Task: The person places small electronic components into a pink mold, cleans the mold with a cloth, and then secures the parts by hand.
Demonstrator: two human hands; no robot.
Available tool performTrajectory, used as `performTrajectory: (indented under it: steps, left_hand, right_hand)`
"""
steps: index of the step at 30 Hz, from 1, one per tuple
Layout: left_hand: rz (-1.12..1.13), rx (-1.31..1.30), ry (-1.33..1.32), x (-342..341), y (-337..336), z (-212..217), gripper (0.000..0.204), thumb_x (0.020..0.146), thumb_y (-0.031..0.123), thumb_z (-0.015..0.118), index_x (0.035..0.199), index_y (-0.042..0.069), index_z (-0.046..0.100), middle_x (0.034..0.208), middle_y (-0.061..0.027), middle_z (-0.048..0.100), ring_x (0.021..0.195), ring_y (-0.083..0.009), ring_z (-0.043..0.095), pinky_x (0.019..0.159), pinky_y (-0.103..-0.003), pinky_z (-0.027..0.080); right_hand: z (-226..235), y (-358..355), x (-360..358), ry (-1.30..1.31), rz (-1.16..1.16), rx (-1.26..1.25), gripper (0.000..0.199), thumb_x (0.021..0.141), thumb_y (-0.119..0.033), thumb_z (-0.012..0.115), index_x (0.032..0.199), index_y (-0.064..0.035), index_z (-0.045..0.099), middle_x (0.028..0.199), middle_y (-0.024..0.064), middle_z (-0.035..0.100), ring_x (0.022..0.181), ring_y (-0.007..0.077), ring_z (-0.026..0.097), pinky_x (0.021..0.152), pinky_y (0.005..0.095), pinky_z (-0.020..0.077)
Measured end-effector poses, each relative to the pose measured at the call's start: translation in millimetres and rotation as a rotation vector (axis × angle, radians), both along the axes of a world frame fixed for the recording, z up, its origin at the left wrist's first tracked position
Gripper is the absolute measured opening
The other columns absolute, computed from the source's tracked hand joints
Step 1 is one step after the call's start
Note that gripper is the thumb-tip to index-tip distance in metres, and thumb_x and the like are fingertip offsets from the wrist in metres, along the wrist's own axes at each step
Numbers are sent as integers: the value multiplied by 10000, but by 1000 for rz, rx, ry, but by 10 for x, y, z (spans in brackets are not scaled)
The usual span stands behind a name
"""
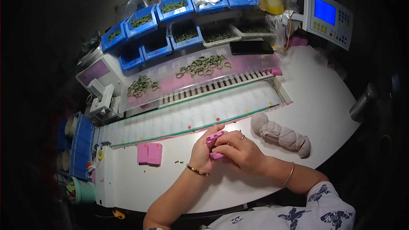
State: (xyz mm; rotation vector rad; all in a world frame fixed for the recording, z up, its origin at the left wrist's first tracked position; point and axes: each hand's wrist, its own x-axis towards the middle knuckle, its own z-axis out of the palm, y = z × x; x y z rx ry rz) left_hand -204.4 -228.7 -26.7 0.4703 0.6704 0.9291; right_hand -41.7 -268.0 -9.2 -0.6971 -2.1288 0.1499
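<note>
A pink rubber mould [214,137] is held above the front of the white table, bent open so that its two halves stand apart. My left hand [198,154] is closed around it from the left side. The fingers of my right hand [244,152] curl onto the mould and reach between its halves; whatever lies under those fingertips is hidden. On the table to the left lie two more pink moulds [149,153] side by side. A few small green bits [179,162] sit between them and my left forearm.
Green rings [202,65] lie in piles on a clear-topped shelf behind a glass-edged light panel [187,117]. Blue bins [142,21] with green pieces stand at the back. A twisted grey cloth [281,136] rests on the right, below a control panel [328,17]. A black phone [251,47] lies by the bins.
</note>
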Motion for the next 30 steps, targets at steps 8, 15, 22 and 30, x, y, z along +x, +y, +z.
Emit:
performTrajectory:
  steps: [8,15,22,30]
  left_hand:
    - [17,103,-178,-7,-384,342,573,1011,503,400,1211,-16,536,1091,-95,630,1034,-194,605,916,-330,500]
    - [26,-17,-150,-272,-256,139,641,994,584,346,1191,-5,501,849,-78,578,755,-174,575,642,-297,504]
    - [120,74,-78,-294,-266,251,668,1004,588,271,1106,-20,530,694,-59,530,558,-168,513,475,-300,450]
    - [185,212,194,-185,-395,240,643,1016,541,290,1230,-26,506,787,-77,574,673,-180,566,473,-303,512]
  right_hand:
    - [164,16,-2,153,-16,36,325,714,34,703,1031,-21,657,1080,137,684,912,288,670,785,350,542]
    - [109,-329,-241,-154,-14,340,355,742,-53,637,1090,12,657,1178,139,653,1028,260,649,748,310,560]
    - [210,-499,209,-396,63,305,377,828,-63,599,1203,-29,624,1326,75,589,1202,208,567,904,306,452]
    - [262,-171,1020,-559,-417,-247,679,725,-34,700,1368,-91,489,1420,200,444,1096,326,604,862,382,472]
